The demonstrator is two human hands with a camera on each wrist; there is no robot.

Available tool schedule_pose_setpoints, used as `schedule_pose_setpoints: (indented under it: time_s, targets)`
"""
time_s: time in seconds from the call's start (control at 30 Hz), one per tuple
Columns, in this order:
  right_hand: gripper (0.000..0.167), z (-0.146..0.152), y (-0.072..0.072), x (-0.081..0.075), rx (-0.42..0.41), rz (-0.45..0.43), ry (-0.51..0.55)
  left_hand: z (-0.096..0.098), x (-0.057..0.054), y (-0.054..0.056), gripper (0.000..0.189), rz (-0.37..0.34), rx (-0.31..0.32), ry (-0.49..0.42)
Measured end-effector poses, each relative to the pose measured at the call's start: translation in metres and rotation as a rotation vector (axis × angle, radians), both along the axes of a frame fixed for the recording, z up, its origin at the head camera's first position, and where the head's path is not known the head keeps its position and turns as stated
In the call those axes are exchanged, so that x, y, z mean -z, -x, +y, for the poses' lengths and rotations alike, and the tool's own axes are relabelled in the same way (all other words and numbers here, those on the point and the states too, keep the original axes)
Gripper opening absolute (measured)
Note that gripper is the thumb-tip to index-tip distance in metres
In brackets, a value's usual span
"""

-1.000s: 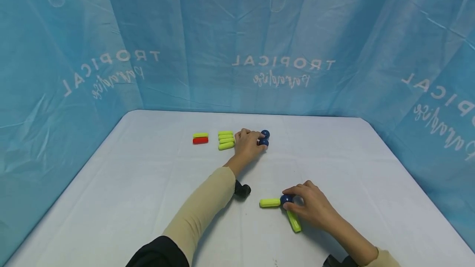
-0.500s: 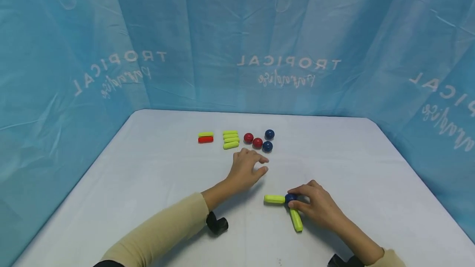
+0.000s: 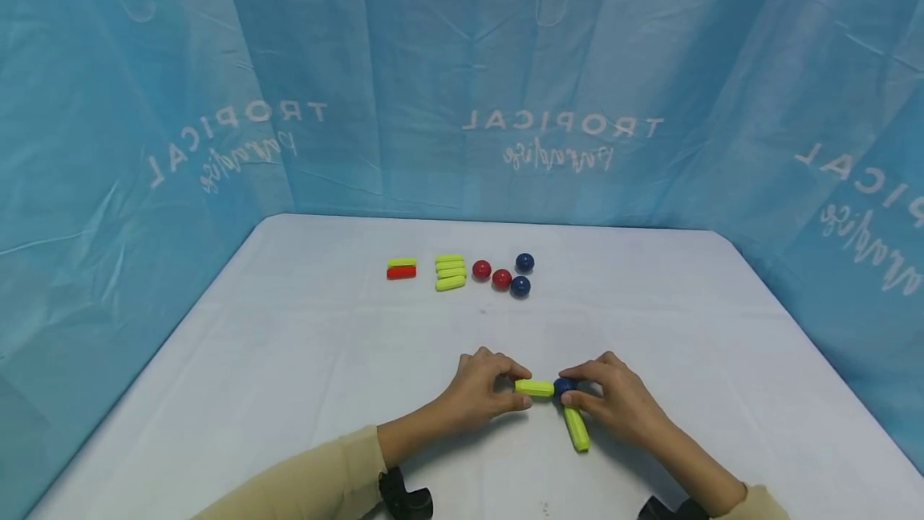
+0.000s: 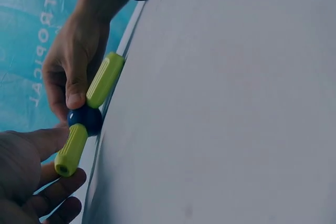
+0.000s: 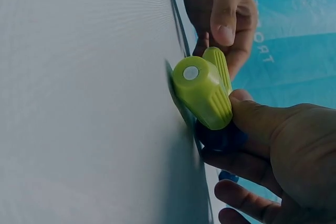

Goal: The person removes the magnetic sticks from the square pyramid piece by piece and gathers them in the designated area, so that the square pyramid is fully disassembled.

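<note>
A blue ball (image 3: 563, 386) joins two yellow-green ribbed rods, one (image 3: 534, 388) pointing left and the other (image 3: 576, 429) toward the front. My right hand (image 3: 613, 400) pinches the ball between thumb and fingers. My left hand (image 3: 480, 387) is at the free end of the left rod, its thumb and forefinger on either side. A small gap appears between the left thumb and that rod in the right wrist view. Close up in the right wrist view, the front rod (image 5: 205, 98) shows a pale round disc in its end.
Farther back lie several yellow-green rods (image 3: 451, 272), a red rod (image 3: 401, 272) beside another yellow-green one (image 3: 402, 262), two red balls (image 3: 501, 279) and two blue balls (image 3: 520, 286). A white cloth (image 3: 325, 359) covers the table, and blue printed curtains (image 3: 419, 87) surround it.
My left hand has come back from the balls at the rear to the left rod's end, leaving the balls on the cloth. The right hand keeps its pinch on the blue ball.
</note>
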State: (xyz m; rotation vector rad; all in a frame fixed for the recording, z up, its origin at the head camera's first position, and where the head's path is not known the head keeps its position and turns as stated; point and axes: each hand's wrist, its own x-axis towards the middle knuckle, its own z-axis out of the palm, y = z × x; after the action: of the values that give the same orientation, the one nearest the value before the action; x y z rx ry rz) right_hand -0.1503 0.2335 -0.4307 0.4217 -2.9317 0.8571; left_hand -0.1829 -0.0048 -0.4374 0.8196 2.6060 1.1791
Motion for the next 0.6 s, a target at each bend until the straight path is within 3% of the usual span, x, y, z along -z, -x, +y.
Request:
schedule_pose_setpoints:
  time_s: [0.37, 0.6]
  targets:
    - [0.029, -0.0006, -0.0009, 0.0011, -0.001, 0.007, -0.011, 0.0099, 0.0078, -0.0005, 0.021, 0.048, -0.051, -0.018]
    - [0.03, -0.0035, 0.0017, -0.0025, 0.0, 0.0, -0.028, 0.0038, 0.0071, 0.0019, 0.018, 0.063, -0.068, -0.027]
